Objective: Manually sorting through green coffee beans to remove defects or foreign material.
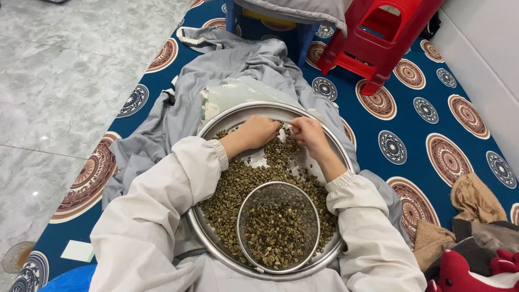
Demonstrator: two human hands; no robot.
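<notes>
Head view, tray: wide round metal tray (216, 125) resting on the lap, tilted slightly toward the body; grey cloth (254, 65) spread beneath and beyond it
Head view, beans: greenish-brown beans (238, 186) heaped across the near and middle part of the tray; far part mostly bare, pale tray floor showing
Head view, sieve: small round mesh sieve (278, 230) lying on the heap at the near rim, partly filled with beans
Head view, left hand: left hand (258, 131) palm down at the far edge of the heap, fingers curled together onto the beans; whether anything is pinched, impossible to tell
Head view, right hand: right hand (307, 133) just beside the left, fingertips drawn together at the same spot, touching or nearly touching the other hand; grip on a bean not discernible
Head view, surroundings: patterned blue mat (411, 135) under everything; red stool (378, 38) and blue stool (270, 21) beyond the cloth; bundle of clothes (476, 238) at right; grey tiled floor (65, 81) at left
Risk, spill: judged likely if a knee shifts, since the tray balances on the lap; beans would roll onto cloth and mat
Risk, sieve: perched on loose beans near the rim; a sleeve brushing it could tip its contents back into the heap
Risk, scatter: a quick flick of fingers at the far edge could send beans over the low rim
</notes>
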